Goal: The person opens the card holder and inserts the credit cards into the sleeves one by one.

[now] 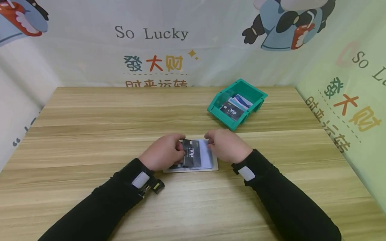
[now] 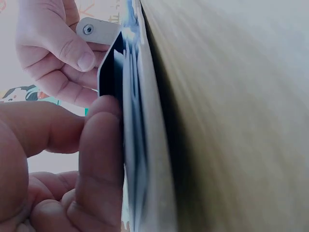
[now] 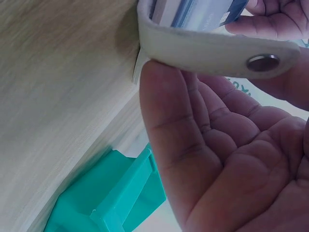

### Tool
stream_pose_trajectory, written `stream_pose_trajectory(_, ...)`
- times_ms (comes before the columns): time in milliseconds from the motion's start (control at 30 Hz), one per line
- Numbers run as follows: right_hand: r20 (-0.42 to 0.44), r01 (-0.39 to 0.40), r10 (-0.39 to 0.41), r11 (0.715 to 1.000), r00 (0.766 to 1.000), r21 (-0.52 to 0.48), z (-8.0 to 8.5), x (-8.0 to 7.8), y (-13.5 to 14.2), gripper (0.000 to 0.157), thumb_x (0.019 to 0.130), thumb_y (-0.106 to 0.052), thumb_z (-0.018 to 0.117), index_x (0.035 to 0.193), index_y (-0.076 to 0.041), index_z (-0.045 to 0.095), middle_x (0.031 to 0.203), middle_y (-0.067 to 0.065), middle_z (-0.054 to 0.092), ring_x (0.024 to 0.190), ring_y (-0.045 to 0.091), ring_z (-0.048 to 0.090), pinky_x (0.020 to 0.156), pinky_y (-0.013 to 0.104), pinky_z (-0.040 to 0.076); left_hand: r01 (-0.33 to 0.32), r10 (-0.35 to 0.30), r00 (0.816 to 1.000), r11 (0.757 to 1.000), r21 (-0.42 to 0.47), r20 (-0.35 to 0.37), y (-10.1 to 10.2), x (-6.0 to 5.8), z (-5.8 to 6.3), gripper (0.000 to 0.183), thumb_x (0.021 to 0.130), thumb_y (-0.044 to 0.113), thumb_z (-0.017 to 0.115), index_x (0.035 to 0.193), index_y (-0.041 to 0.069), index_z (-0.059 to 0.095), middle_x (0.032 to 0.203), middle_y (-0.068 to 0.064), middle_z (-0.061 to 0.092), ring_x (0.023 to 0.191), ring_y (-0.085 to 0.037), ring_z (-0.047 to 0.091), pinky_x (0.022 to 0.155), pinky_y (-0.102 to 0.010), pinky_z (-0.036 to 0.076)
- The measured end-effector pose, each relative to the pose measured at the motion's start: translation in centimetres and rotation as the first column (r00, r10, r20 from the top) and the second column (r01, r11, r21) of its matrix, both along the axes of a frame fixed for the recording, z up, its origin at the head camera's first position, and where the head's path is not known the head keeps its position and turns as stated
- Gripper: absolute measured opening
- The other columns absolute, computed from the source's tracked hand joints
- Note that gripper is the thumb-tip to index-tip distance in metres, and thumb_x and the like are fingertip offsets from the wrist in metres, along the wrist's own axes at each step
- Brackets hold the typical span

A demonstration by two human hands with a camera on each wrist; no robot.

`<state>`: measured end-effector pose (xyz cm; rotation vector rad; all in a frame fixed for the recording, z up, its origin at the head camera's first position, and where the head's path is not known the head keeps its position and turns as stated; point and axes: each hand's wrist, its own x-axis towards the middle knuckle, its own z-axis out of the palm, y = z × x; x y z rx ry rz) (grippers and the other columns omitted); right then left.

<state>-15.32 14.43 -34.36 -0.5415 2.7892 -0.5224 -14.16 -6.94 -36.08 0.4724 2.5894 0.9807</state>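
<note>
A card holder (image 1: 215, 164) lies open on the table, with a light strap (image 3: 207, 50) and a metal snap standing up at its right side. On its sleeves rests a dark VIP card (image 1: 194, 152), slightly raised in the left wrist view. My left hand (image 1: 164, 152) pinches this card at its left edge, thumb towards me. Opposite, my right hand (image 1: 228, 145) has its thumb and forefinger about the strap and holds it. In the right wrist view the strap hides part of the thumb. Stacked layers show edge-on beneath the card in the left wrist view.
A green bin (image 1: 256, 100) stands behind the right hand, holding several cards, one a dark VIP card (image 1: 231, 111) on top. The wood-grain table (image 1: 105, 124) reaches to a printed cloth (image 1: 90, 50) at the back and sides.
</note>
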Motion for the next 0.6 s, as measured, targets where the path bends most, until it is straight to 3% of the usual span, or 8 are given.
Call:
stream_pose_trajectory(433,0.021,0.003,-0.002,1.0,1.0,-0.013,0.02,-0.05,-0.09,0.03,0.094,-0.012,0.054,0.122,-0.005,0.058,0.111,0.008,0.062,0.092,0.015,0.054,0.085,0.037,0.049,-0.002,-0.003,0.998,0.997,-0.081,-0.067,0.63,-0.45,-0.36,0.044,0.087,0.019,0.067,0.126,0.009,0.051,0.091,0.0,0.055,0.076,-0.014,0.052,0.064,-0.03,0.046)
stream_pose_trajectory(600,0.031,0.016,-0.015,1.0,0.999,-0.021,0.0,-0.05,-0.02,0.033,0.094,-0.012,0.054,0.126,-0.006,0.056,0.116,0.008,0.06,0.097,0.016,0.053,0.088,0.038,0.048,0.0,-0.011,0.996,0.993,-0.119,-0.089,0.9,-0.56,-0.43,0.042,0.086,0.02,0.067,0.124,0.008,0.052,0.09,0.0,0.055,0.076,-0.014,0.051,0.065,-0.03,0.045)
